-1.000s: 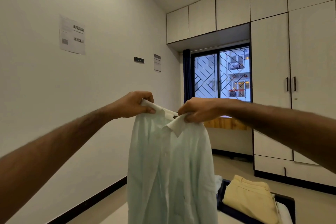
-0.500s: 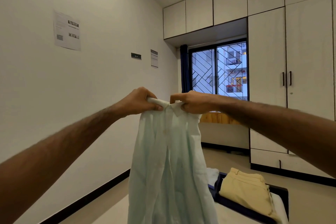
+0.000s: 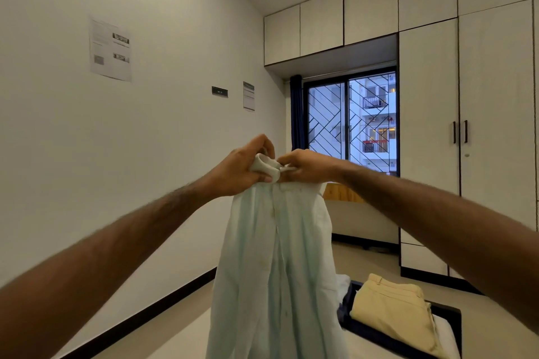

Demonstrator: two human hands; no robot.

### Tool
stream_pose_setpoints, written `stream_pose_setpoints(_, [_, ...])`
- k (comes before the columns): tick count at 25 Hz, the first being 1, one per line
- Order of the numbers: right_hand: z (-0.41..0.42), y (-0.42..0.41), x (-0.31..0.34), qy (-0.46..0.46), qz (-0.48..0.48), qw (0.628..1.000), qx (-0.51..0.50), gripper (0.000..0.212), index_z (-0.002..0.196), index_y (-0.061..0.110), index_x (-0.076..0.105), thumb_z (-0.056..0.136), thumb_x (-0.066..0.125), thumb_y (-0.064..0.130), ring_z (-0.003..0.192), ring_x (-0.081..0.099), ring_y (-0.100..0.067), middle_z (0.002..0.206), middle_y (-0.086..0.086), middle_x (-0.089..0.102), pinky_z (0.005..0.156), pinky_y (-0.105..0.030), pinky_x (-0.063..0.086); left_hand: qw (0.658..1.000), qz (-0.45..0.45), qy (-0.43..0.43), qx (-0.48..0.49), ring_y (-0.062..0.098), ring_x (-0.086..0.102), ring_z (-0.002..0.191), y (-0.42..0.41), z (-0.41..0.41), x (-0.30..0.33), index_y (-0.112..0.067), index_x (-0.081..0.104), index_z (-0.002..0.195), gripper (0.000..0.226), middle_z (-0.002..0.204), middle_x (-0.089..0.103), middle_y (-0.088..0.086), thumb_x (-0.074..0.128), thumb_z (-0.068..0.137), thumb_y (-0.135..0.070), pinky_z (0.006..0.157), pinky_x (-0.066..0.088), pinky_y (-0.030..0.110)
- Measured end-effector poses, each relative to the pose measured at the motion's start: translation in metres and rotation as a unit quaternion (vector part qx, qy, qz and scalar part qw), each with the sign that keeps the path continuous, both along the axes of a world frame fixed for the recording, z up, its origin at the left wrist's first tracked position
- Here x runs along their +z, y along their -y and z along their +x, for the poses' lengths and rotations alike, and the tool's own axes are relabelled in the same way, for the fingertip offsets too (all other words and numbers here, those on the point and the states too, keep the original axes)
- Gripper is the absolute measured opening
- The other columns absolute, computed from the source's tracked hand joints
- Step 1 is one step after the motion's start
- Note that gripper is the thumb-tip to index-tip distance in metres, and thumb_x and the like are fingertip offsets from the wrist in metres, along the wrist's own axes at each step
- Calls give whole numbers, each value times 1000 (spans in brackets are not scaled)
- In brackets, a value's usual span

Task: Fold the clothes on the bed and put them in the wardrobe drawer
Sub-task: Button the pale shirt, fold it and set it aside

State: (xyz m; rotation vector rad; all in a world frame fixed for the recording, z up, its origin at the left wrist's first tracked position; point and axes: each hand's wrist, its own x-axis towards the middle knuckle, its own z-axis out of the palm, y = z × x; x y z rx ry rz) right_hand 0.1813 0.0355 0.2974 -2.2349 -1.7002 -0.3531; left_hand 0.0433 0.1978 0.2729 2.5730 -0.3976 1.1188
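Observation:
A pale mint button-up shirt (image 3: 277, 265) hangs straight down in front of me, held up by its collar. My left hand (image 3: 242, 169) grips the left side of the collar. My right hand (image 3: 306, 166) pinches the right side, and the two hands almost touch. Folded beige trousers (image 3: 390, 312) lie on the bed (image 3: 446, 338) at the lower right. The wardrobe (image 3: 466, 125) with white doors stands along the right wall, with its lower drawers (image 3: 420, 259) near the floor. The shirt's lower part runs out of the frame.
A white wall with taped papers (image 3: 110, 49) runs along the left. A barred window (image 3: 350, 125) with a dark curtain is at the far end. Beige floor lies between the bed and the wardrobe.
My hands have drawn together at the collar, so the shirt hangs narrower. The view has tilted slightly upward.

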Motion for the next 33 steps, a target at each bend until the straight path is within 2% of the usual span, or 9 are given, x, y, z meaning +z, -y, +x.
stream_pose_setpoints(3, [16,-3,-4,-8,60,998,-2,16,112,18,66,100,61,29,108,54,-17,114,1,56,98,-36,46,990,-130,-51,21,14,64,93,-8,10,-22,-29,34,128,72,110,55,-2,82,79,-10,72,55,23])
stream_pose_setpoints(8, [66,30,1,15,118,986,-118,7,102,17,66,98,64,23,111,56,-26,113,-5,57,95,-40,46,941,-135,-211,227,24,68,87,-49,27,-110,-21,66,109,22,105,66,7,58,88,-18,57,61,44])
stream_pose_setpoints(11, [85,47,-10,102,133,954,-248,15,99,25,65,96,57,12,105,63,-29,109,-3,66,78,-37,44,931,-61,-86,349,28,66,96,-49,33,-107,-25,63,104,19,108,69,4,57,87,-23,71,51,33])
stream_pose_setpoints(15, [79,62,16,174,288,888,-313,18,101,12,63,96,48,3,100,64,-38,110,-12,67,91,-43,39,919,-12,104,381,37,63,95,-61,35,-55,-17,65,98,17,100,66,12,63,82,-15,78,49,41])
stream_pose_setpoints(18, [75,63,32,171,352,868,-306,13,103,7,56,98,45,4,91,62,-41,104,-16,65,75,-40,37,941,-93,136,297,39,58,94,-79,32,-36,-7,64,97,16,97,55,17,59,84,-2,76,44,40])
stream_pose_setpoints(22, [73,71,46,-6,199,964,-177,12,98,5,63,97,55,14,89,61,-28,97,-14,66,71,-35,47,962,-243,7,122,26,62,88,-105,1,-43,-16,67,90,19,91,65,10,70,83,-34,74,46,36])
stream_pose_setpoints(28, [44,82,53,-393,-31,917,60,14,88,15,76,92,66,24,72,70,-12,85,-1,74,71,-27,58,851,-420,-268,-162,28,72,79,-130,-73,-51,6,60,122,70,100,69,20,89,72,-32,69,60,37])
stream_pose_setpoints(31, [51,61,52,-456,38,878,143,27,97,11,72,77,79,28,76,71,-14,89,-2,74,73,-27,58,845,-444,-207,-216,28,72,80,-127,-81,-48,-3,63,117,27,100,68,18,60,92,-15,69,59,37])
stream_pose_setpoints(33, [67,41,36,-397,14,915,75,37,104,13,70,77,83,36,83,70,-17,98,-3,73,78,-31,58,834,-475,-204,-192,22,68,69,-130,-80,-54,-13,59,104,16,92,62,14,46,96,-7,61,57,31])
